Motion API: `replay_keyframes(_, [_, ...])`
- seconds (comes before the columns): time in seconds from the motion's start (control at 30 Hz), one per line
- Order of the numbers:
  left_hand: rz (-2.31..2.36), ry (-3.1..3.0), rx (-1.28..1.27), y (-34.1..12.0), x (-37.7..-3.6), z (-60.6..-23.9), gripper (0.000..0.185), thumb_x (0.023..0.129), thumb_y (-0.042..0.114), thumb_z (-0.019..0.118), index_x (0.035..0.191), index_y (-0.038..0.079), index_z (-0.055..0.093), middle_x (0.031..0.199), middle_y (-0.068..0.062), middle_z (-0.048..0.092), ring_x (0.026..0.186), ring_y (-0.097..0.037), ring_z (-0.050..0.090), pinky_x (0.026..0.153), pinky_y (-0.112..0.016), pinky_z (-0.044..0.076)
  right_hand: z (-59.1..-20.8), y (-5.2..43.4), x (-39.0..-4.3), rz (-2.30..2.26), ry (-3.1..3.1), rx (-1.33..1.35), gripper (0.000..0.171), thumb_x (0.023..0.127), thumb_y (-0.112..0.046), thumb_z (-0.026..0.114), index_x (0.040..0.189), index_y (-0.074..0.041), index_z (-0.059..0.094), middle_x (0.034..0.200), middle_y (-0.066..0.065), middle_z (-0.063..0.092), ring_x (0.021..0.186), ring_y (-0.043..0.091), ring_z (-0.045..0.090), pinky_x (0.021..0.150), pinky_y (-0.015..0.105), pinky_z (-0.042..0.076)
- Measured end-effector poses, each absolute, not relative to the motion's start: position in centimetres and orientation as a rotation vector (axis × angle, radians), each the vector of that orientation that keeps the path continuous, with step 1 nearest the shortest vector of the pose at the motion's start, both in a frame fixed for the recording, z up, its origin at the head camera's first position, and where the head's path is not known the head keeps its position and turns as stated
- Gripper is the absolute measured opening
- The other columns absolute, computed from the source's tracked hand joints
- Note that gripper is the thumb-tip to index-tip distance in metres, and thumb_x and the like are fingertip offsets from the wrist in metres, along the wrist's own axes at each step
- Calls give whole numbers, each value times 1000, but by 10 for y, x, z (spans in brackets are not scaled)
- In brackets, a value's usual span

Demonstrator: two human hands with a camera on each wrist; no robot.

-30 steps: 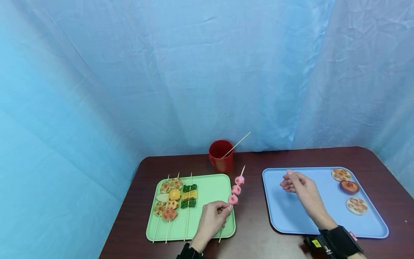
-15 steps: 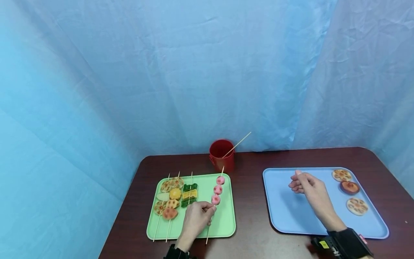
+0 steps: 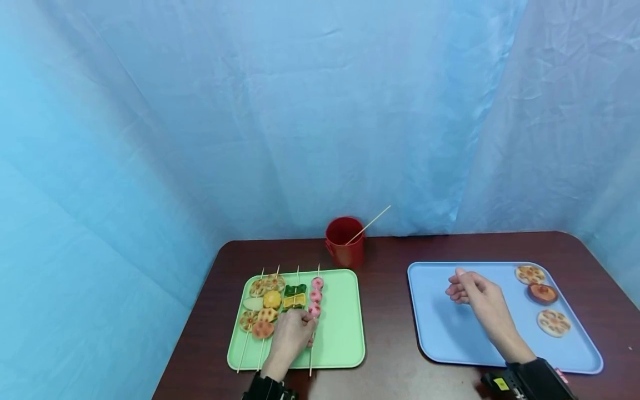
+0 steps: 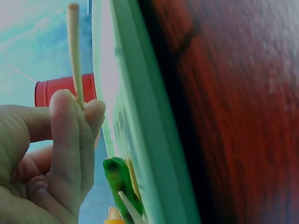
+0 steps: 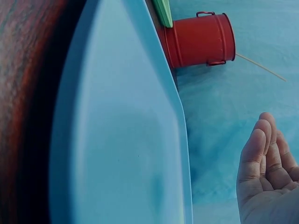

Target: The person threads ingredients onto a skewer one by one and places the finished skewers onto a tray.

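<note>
My left hand (image 3: 291, 337) pinches the stick of a skewer threaded with pink ring-shaped pieces (image 3: 316, 296), over the green tray (image 3: 342, 328). In the left wrist view the bare wooden stick end (image 4: 74, 51) rises from between thumb and fingers. Close beside it on the tray is a skewer with green and yellow pieces (image 3: 295, 300), its lower part hidden by the hand. Further left are two skewers of mixed pieces, one with a yellow round piece (image 3: 272, 299). My right hand (image 3: 475, 300) hovers over the blue tray (image 3: 445, 344), fingers loosely bent, holding nothing.
A red bucket-like cup (image 3: 345, 255) with one thin stick (image 3: 372, 221) leaning out stands behind the green tray. On the blue tray's right side lie two lotus-root slices (image 3: 554, 323) and a brown round piece (image 3: 542, 294). A blue curtain (image 3: 320, 111) hangs behind the table.
My left hand has carried the pink skewer leftward, from the green tray's right edge to beside the green and yellow skewer. My right hand has shifted slightly right, still over the blue tray.
</note>
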State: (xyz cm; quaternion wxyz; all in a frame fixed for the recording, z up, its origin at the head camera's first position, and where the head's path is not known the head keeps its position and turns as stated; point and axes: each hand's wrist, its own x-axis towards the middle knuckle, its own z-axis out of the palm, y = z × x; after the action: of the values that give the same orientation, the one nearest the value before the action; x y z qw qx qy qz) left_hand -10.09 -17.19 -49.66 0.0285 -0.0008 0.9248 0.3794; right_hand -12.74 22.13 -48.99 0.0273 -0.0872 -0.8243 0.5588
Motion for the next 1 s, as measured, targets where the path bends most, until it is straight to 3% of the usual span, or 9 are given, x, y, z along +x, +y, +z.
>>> replay_keyframes(0.2, [1052, 2927, 31, -174, -105, -501, 30, 88, 1, 67, 61, 13, 69, 45, 13, 55, 38, -2, 55, 46, -23, 40, -492, 221, -127, 1741, -2541, -264, 67, 107, -56, 44, 120, 6, 64, 95, 12, 71, 80, 14, 68, 71, 27, 58])
replay_keyframes(0.47, [943, 2986, 66, -175, -104, -499, 40, 89, 3, 71, 53, 15, 59, 41, 12, 47, 36, -2, 47, 48, -22, 33, -491, 219, -126, 1758, -2532, -263, 68, 107, -56, 45, 119, 7, 64, 95, 12, 71, 80, 15, 68, 71, 28, 58])
replay_keyframes(0.7, [783, 3106, 86, -176, -101, -488, 61, 91, 16, 78, 47, 22, 36, 46, 17, 19, 43, -2, 21, 44, -21, 19, -490, 218, -126, 1769, -2541, -264, 69, 106, -57, 45, 120, 8, 64, 94, 12, 72, 80, 18, 69, 71, 29, 59])
replay_keyframes(0.8, [742, 3151, 84, -175, -102, -480, 48, 92, 21, 77, 51, 19, 52, 48, 17, 30, 45, -2, 26, 44, -21, 22, -489, 219, -127, 1760, -2554, -244, 69, 107, -56, 45, 120, 8, 64, 95, 12, 71, 81, 19, 69, 71, 29, 59])
replay_keyframes(0.9, [791, 3142, 89, -170, -107, -472, 22, 93, 26, 76, 73, 17, 74, 59, 13, 55, 50, -2, 43, 47, -23, 34, -487, 219, -129, 1738, -2569, -209, 67, 107, -55, 44, 121, 7, 64, 96, 13, 71, 82, 19, 69, 71, 29, 59])
replay_keyframes(1.0, [919, 3090, 155, -160, -114, -466, 13, 94, 30, 74, 92, 18, 80, 77, 9, 69, 65, -7, 60, 58, -27, 46, -484, 218, -132, 1706, -2599, -167, 65, 107, -54, 45, 122, 5, 65, 97, 12, 72, 84, 21, 70, 72, 29, 59])
